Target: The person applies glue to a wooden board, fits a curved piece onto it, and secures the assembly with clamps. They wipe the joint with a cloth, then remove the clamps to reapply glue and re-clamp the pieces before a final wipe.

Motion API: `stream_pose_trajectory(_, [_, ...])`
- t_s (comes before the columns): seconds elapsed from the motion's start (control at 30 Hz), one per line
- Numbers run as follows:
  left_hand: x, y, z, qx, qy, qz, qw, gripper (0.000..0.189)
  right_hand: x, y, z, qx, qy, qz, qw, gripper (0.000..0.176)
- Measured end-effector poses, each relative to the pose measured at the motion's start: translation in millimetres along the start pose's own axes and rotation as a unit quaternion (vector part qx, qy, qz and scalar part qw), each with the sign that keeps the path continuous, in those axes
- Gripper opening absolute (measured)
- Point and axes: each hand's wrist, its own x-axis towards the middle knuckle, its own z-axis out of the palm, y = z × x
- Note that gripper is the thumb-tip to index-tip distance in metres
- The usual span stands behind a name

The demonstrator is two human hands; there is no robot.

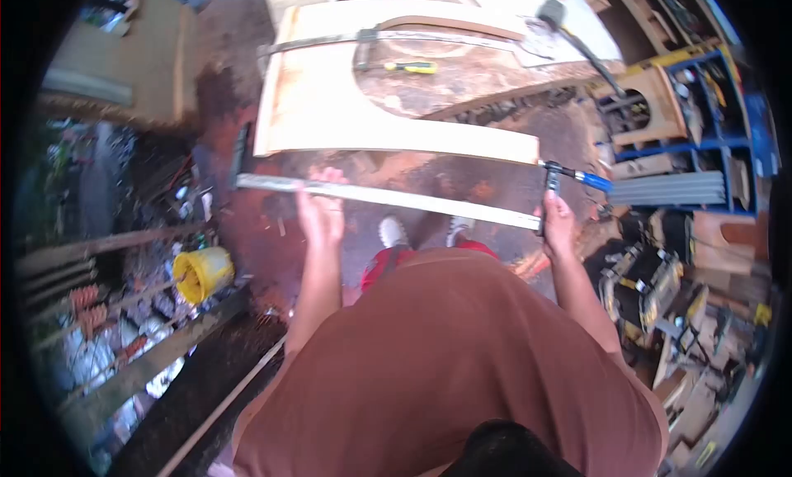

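Note:
A long bar clamp (429,207) spans both my hands, held level in front of my body. My left hand (322,209) supports its bar near the left end, fingers passing under it and showing beyond. Around the sliding jaw at the right end, my right hand (558,221) is closed, just below the blue handle (592,181). Right beyond the bar lies a pale curved wooden piece (309,106), its near arm ending close to the clamp's screw. A second bar clamp (318,41) stretches across that piece.
A yellow-handled tool (410,67) and a black-headed hammer (551,15) lie on the workbench (487,77). To the right stands a blue organizer rack (726,147) with tools. A yellow bucket (200,275) and wooden beams (165,357) are at the left.

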Motion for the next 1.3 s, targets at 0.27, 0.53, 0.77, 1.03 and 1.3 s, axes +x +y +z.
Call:
stream_pose_trajectory(0.27, [-4.3, -2.1, -4.5, 0.151, -0.001, -0.023, 0.988, 0.031, 48.1, 11.6, -29.3, 0.053, -0.029, 0.034, 0.998, 0.028])
stream_pose_trajectory(0.53, [34.1, 81.4, -10.8, 0.229, 0.114, 0.106, 0.961, 0.05, 62.7, 11.7, -29.9, 0.074, -0.04, 0.076, 0.994, 0.032])
stream_pose_trajectory(0.77, [96.5, 138.6, -72.9, 0.187, 0.166, 0.119, 0.961, 0.067, 56.8, 4.7, -28.8, 0.083, -0.069, 0.092, 0.99, 0.027])
stream_pose_trajectory(1.03, [99.3, 158.0, -69.4, 0.439, 0.178, 0.017, 0.881, 0.043, 52.6, 1.2, -33.4, 0.047, -0.101, 0.07, 0.991, 0.031])
stream_pose_trajectory(1.3, [94.1, 142.4, -48.4, 0.4, 0.21, 0.112, 0.885, 0.038, 59.8, -5.4, -35.9, -0.12, -0.191, 0.052, 0.973, 0.036])
